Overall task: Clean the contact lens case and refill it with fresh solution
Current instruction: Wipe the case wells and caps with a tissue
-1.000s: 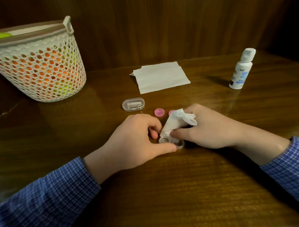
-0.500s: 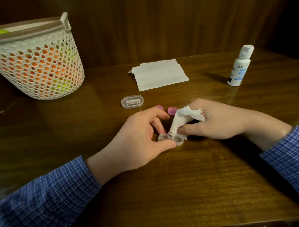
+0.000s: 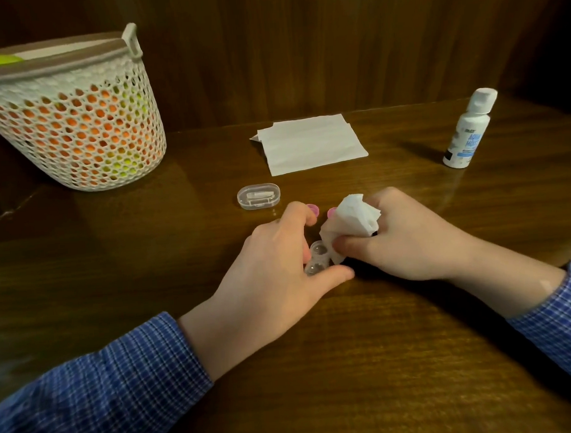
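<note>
Your sleeves (image 3: 89,398) are blue with a fine white check, and the table (image 3: 382,359) under them is dark brown wood with streaky grain. The basket (image 3: 77,127) is white honeycomb mesh with a grey-brown rim, orange and yellow-green showing through its holes. The two caps (image 3: 312,210) are pink, the tissue (image 3: 349,220) and napkin (image 3: 310,143) white, the lens case (image 3: 317,259) clear, and the bottle (image 3: 468,133) white with blue lettering.

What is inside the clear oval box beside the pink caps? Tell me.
Through the lid of the clear oval box a small pale, tube-like piece shows, lying lengthwise above a thin wire-like part. Glare on the plastic blurs them, so what they are cannot be told.
</note>
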Demonstrator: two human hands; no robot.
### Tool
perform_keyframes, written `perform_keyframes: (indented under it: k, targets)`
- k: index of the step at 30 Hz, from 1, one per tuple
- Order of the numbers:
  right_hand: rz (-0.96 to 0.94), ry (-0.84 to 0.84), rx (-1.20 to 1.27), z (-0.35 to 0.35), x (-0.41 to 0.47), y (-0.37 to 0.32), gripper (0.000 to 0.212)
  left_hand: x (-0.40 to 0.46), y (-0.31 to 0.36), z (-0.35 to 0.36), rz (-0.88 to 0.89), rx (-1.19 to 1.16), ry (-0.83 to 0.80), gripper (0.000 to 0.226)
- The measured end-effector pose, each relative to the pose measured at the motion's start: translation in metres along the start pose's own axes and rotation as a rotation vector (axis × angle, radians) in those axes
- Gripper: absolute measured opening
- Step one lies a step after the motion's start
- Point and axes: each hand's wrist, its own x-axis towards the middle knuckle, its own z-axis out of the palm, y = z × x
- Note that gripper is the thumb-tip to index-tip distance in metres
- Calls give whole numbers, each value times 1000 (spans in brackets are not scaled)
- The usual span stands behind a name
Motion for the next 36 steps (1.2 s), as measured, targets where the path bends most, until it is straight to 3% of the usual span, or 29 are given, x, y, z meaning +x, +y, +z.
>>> perform_keyframes:
  k: [9,16,20,26,32,36]
  targets:
    - [-29,-31,24,-1,-1,0,14,1,-8,-18,72,-59,-138,86]
    - [-46,-63,-7,1,-1,0,14,8,-4,-14,-39,-76,-160,46]
    - [-63,-111,1,-3,-2,-1,24,8,-3,-10,-64,-87,-126,49]
    - [-82,-223,-28,-15,0,-5,12,5,-2,-4,-99,-3,-115,47]
    - [264,-143,351,-41,9,8,15,6,-4,1,-67,155,-56,69]
    - [415,46,548,-51,35,19,17,4,-4,8,23,233,22,68]
